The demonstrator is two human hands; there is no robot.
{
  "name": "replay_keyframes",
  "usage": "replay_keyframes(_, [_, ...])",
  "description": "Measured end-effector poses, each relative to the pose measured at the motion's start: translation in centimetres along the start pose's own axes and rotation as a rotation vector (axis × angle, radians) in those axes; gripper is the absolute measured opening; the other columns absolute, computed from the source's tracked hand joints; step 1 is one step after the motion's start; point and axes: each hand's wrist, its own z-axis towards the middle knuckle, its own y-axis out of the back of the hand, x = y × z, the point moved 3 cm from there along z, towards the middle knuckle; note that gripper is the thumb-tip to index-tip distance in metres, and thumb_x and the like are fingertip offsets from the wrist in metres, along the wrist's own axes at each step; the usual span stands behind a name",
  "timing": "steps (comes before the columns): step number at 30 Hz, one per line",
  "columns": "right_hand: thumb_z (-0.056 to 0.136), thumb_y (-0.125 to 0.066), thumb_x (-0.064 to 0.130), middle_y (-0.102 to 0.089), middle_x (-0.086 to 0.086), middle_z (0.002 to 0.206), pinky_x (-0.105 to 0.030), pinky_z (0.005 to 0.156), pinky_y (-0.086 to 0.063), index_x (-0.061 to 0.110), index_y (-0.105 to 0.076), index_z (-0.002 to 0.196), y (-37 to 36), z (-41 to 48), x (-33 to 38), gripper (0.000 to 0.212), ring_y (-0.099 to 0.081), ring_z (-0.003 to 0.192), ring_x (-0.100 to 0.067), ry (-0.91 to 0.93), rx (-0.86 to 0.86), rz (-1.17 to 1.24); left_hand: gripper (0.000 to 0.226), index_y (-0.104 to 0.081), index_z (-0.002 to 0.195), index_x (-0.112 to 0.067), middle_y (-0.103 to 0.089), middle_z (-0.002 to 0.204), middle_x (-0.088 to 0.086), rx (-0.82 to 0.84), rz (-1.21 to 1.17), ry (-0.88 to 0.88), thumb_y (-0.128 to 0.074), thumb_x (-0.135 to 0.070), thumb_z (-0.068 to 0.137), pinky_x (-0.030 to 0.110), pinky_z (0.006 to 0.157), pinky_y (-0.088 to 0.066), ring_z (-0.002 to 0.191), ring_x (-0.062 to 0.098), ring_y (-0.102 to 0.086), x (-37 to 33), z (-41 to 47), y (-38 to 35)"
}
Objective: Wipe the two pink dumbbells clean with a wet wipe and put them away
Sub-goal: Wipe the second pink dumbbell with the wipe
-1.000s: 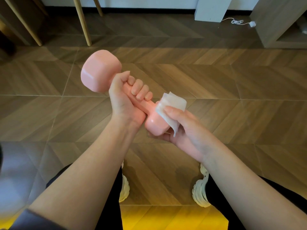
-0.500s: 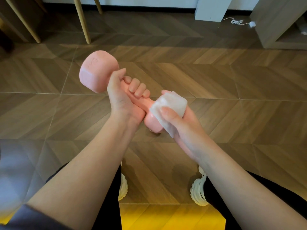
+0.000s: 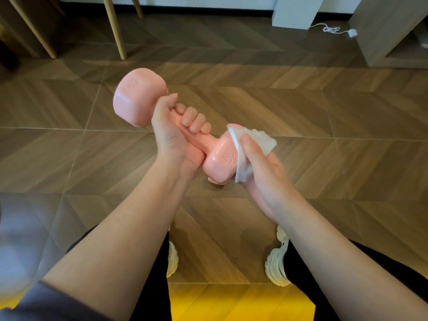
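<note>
One pink dumbbell [image 3: 136, 98] is held in the air over the wooden floor, tilted with its far head up to the left. My left hand [image 3: 173, 137] grips its handle, fingers curled round it. My right hand [image 3: 261, 170] holds a white wet wipe [image 3: 254, 144] and presses it against the right side of the near head [image 3: 220, 163], thumb on top of the wipe. Only this one dumbbell is in view.
Wooden furniture legs [image 3: 115, 28] stand at the back left. A white block [image 3: 296, 10] and a white cable [image 3: 333, 30] lie at the back, with a wooden cabinet [image 3: 389, 31] at the right. My two white shoes [image 3: 276, 262] are below on the chevron floor.
The dumbbell has turned a little, and the wipe has slid from the top of the near head round to its right side. My left grip stays on the handle.
</note>
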Motion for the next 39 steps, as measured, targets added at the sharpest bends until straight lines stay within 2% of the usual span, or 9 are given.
replay_keyframes(4, [0.078,-0.069,0.042,-0.059,0.004,0.125,-0.034,0.098,-0.050,0.037,-0.047,0.134,-0.1,-0.4,0.3,0.060,-0.058,0.120,-0.011,0.039,0.177,-0.018,0.035,-0.035,0.058,-0.019,-0.022,0.047,-0.007,-0.028,-0.029,0.010,-0.047,-0.024,0.091,0.024,0.040,-0.027,0.039,0.011,-0.022,-0.3,0.0,0.5])
replay_keyframes(12, [0.067,-0.082,0.027,-0.064,0.009,0.108,-0.023,0.070,-0.056,0.030,-0.055,0.116,-1.4,-0.3,0.4,0.056,-0.068,0.091,-0.003,0.096,-0.092,-0.089,0.037,-0.033,0.057,-0.019,-0.022,0.045,-0.005,0.016,0.010,0.017,-0.047,-0.024,0.091,0.025,0.041,-0.027,0.039,0.013,-0.021,0.2,-0.2,0.0])
replay_keyframes(17, [0.075,-0.072,0.037,-0.067,0.005,0.110,-0.031,0.086,-0.054,0.030,-0.056,0.119,-1.0,-0.2,0.7,0.047,-0.066,0.098,-0.008,-0.028,-0.105,0.043,0.036,-0.032,0.058,-0.019,-0.021,0.045,-0.006,0.077,0.020,0.008,-0.045,-0.023,0.091,0.025,0.040,-0.027,0.038,0.013,-0.020,0.4,-0.3,-0.3])
replay_keyframes(22, [0.077,-0.072,0.046,-0.064,-0.017,0.108,-0.046,0.078,-0.061,0.014,-0.056,0.134,-1.4,-0.9,0.5,0.067,-0.065,0.093,-0.031,-0.325,0.136,0.250,0.035,-0.033,0.060,-0.019,-0.024,0.044,-0.006,0.159,0.031,-0.003,-0.046,-0.027,0.091,0.025,0.042,-0.029,0.038,0.012,-0.023,0.3,-0.4,-0.2])
replay_keyframes(28, [0.071,-0.079,0.032,-0.064,-0.003,0.117,-0.050,0.094,-0.056,0.025,-0.045,0.133,0.0,-0.4,0.6,0.071,-0.068,0.097,-0.020,-0.133,-0.015,-0.067,0.031,-0.038,0.065,-0.018,-0.032,0.052,-0.006,-0.021,0.016,0.042,-0.056,-0.024,0.091,0.023,0.047,-0.038,0.042,0.011,-0.035,1.4,-0.3,0.1])
replay_keyframes(30, [0.068,-0.080,0.034,-0.062,0.001,0.123,-0.040,0.087,-0.059,0.031,-0.047,0.126,0.1,-0.4,0.6,0.067,-0.068,0.106,-0.016,-0.071,-0.056,-0.166,0.033,-0.034,0.064,-0.018,-0.027,0.051,-0.006,-0.071,-0.007,0.044,-0.053,-0.021,0.092,0.022,0.045,-0.035,0.041,0.012,-0.029,1.5,-0.2,0.4])
replay_keyframes(33, [0.076,-0.071,0.039,-0.066,0.007,0.101,-0.020,0.065,-0.054,0.015,-0.051,0.123,-0.7,-0.2,0.7,0.057,-0.067,0.081,-0.003,0.019,-0.067,-0.164,0.034,-0.033,0.062,-0.019,-0.024,0.049,-0.006,-0.090,-0.017,0.042,-0.049,-0.020,0.092,0.020,0.042,-0.031,0.039,0.012,-0.025,1.3,0.1,0.5])
replay_keyframes(35, [0.085,-0.061,0.041,-0.058,-0.003,0.088,-0.036,0.065,-0.055,-0.003,-0.051,0.117,-1.1,0.2,0.8,0.055,-0.058,0.075,-0.014,0.043,-0.056,-0.139,0.033,-0.033,0.061,-0.019,-0.024,0.048,-0.006,-0.093,-0.023,0.040,-0.048,-0.020,0.091,0.020,0.041,-0.031,0.038,0.012,-0.025,1.2,0.2,0.5])
replay_keyframes(39, [0.079,-0.066,0.047,-0.056,-0.008,0.102,-0.054,0.080,-0.052,0.009,-0.056,0.111,-0.7,0.6,1.0,0.050,-0.056,0.094,-0.021,-0.049,0.046,-0.190,0.031,-0.032,0.063,-0.019,-0.024,0.049,-0.006,-0.126,-0.032,0.039,-0.045,-0.019,0.091,0.022,0.042,-0.030,0.039,0.013,-0.024,0.8,0.6,0.9])
